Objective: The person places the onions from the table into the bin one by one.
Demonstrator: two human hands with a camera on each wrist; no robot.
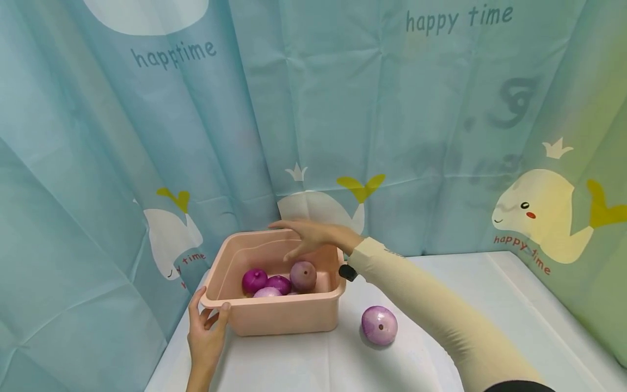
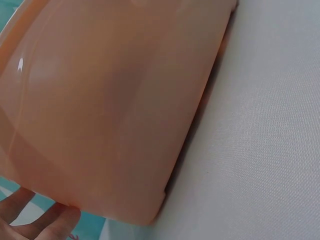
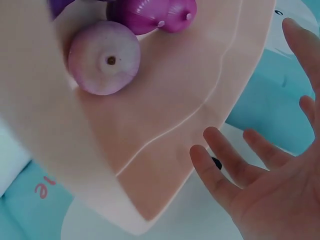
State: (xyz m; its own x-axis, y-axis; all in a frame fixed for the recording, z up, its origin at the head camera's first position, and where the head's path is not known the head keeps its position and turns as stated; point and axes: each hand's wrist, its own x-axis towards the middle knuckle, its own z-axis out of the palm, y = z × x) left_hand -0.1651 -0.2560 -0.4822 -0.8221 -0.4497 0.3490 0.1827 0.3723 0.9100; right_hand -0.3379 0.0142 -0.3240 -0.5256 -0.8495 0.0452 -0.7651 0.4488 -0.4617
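A pink plastic bin (image 1: 284, 318) stands on the white table with several purple onions inside. Among them are a dull mauve onion (image 1: 303, 276) and a glossy magenta onion (image 1: 254, 280). My left hand (image 1: 207, 340) grips the bin's near left corner, thumb on the front and fingers round the left side; its fingertips (image 2: 62, 222) show in the left wrist view. Over the far part of the bin, my right hand (image 1: 311, 237) is spread and holds nothing. The right wrist view shows its fingers (image 3: 220, 175) apart, close to the bin's rim.
One pale purple onion (image 1: 379, 325) lies on the white table (image 1: 313, 365), right of the bin. Blue-green curtains (image 1: 333, 120) with whale prints hang behind and on both sides of the table.
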